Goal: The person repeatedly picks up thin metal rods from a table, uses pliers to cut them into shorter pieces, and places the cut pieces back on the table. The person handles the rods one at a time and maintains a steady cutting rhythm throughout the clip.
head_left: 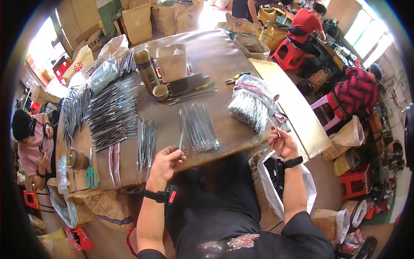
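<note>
My left hand (167, 163) is at the table's near edge, thumb and forefinger pinched on a thin metal rod that points away from me. Just right of it lies a row of thin metal rods (199, 128). My right hand (283, 144) is raised past the table's right front edge, fingers closed on another thin rod (272, 122). Beside that hand rests a thick bundle of silvery rods (248, 110), partly wrapped in a clear plastic bag (255, 82). To the left of my left hand is a smaller pile of rods (147, 140).
Large heaps of rods (113, 110) cover the table's left side, near green-handled scissors (91, 177). A thermos (146, 70), a cup (161, 92) and a paper bag (171, 62) stand farther back. A white sack (308, 190) stands below my right hand. Several people sit around.
</note>
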`<state>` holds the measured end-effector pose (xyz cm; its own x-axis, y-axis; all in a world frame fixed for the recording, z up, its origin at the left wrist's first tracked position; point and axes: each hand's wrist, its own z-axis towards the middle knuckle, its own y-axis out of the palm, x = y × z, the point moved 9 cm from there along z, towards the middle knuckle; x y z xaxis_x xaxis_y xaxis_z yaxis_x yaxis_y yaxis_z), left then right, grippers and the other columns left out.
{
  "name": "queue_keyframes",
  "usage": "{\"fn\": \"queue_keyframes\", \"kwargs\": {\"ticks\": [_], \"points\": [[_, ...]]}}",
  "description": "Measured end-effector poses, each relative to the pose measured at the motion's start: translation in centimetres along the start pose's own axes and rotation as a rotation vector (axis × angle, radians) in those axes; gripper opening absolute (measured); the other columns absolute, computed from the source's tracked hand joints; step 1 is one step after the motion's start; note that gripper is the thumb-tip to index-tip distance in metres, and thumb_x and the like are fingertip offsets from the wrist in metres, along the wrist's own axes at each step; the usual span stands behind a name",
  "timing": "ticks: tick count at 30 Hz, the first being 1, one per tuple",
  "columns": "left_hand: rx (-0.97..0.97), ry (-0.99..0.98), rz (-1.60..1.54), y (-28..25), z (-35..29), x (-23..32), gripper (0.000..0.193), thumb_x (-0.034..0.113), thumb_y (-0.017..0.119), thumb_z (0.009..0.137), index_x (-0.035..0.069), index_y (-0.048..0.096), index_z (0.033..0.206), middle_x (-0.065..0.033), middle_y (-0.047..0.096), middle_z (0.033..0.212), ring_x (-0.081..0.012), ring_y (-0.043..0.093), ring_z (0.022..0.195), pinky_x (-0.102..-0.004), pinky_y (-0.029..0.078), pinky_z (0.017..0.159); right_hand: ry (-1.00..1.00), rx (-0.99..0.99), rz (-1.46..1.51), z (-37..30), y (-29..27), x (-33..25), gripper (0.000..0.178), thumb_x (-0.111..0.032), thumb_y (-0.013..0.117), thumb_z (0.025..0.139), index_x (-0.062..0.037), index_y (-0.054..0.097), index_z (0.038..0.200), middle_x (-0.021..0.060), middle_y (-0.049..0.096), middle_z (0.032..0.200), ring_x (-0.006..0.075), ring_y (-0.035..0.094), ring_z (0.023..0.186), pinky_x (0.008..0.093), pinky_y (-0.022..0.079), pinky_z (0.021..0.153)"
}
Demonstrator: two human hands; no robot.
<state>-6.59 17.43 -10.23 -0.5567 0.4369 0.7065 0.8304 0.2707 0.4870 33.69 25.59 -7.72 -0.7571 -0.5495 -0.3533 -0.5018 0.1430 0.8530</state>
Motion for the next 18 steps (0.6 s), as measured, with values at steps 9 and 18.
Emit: {"fn": "queue_keyframes", "kwargs": {"ticks": [9,18], "points": [[-0.095,-0.008,-0.124,2.5,-2.0,-0.4,0.018,0.004,0.062,0.088,0.0,0.061,0.105,-0.0119,0.068,0.091,-0.0213,0.069,0.08,-0.0231,0.057,0.064,-0.093,-0.209,0.428,2.0,5.5,1.6,0.009,-0.009,0.055,0.094,-0.0003,0.055,0.097,0.0027,0.054,0.084,0.0141,0.053,0.078,0.0323,0.047,0.076],[-0.172,-0.002,-0.16,3.8,-5.2,-0.7,0.024,-0.004,0.064,0.08,0.0,0.058,0.102,-0.009,0.065,0.089,-0.0271,0.068,0.089,-0.0286,0.058,0.077,-0.233,-0.083,-0.237,-1.3,10.3,8.2,0.009,-0.013,0.057,0.093,-0.0054,0.055,0.099,0.0088,0.062,0.091,0.0183,0.063,0.079,0.0357,0.054,0.071]]}}
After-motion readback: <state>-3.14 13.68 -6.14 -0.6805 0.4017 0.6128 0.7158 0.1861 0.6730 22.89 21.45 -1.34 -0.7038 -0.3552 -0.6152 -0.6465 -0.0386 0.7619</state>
